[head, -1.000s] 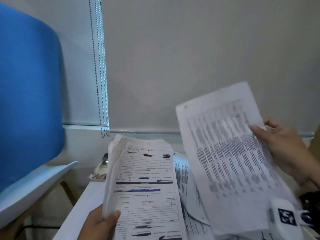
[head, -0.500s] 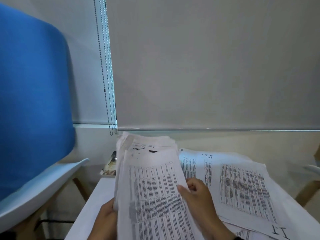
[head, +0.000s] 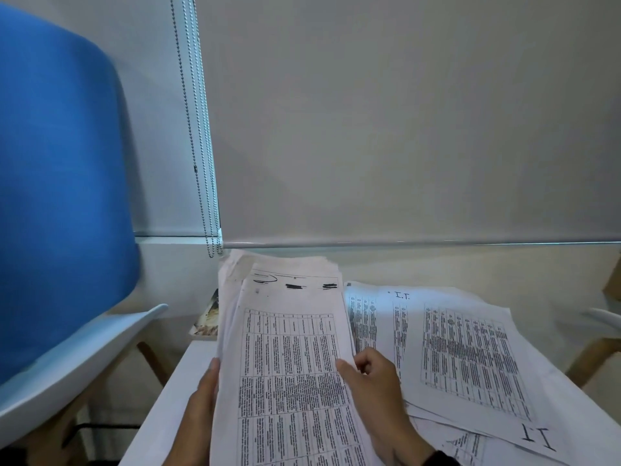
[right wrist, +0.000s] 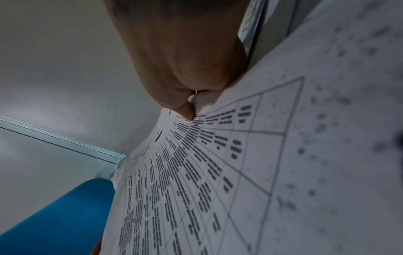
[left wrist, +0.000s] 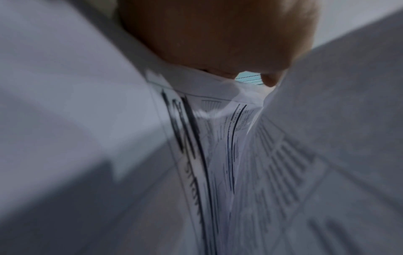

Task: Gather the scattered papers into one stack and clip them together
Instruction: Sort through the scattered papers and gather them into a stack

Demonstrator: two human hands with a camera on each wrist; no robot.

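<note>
A thick stack of printed papers (head: 289, 364) stands tilted up from the white table, its top sheet a dense table of text. My left hand (head: 201, 408) grips the stack's left edge, thumb on the front; in the left wrist view the sheets (left wrist: 218, 138) fan out under that hand (left wrist: 218, 34). At the right edge of the top sheet my right hand (head: 373, 395) holds it, thumb on the printed face (right wrist: 196, 163); the right wrist view shows that hand (right wrist: 183, 69) pinching the paper. More loose sheets (head: 463, 358) lie spread flat on the table to the right. No clip is in view.
A blue chair (head: 60, 196) with a white seat stands close at the left. A window blind (head: 403, 129) with a bead chain (head: 201, 163) fills the back. A small printed packet (head: 210, 317) lies behind the stack. Another chair's edge (head: 605, 321) shows at the right.
My right hand has brought the table-printed sheet from the right and laid it on the front of the stack that my left hand holds. The view has shifted slightly.
</note>
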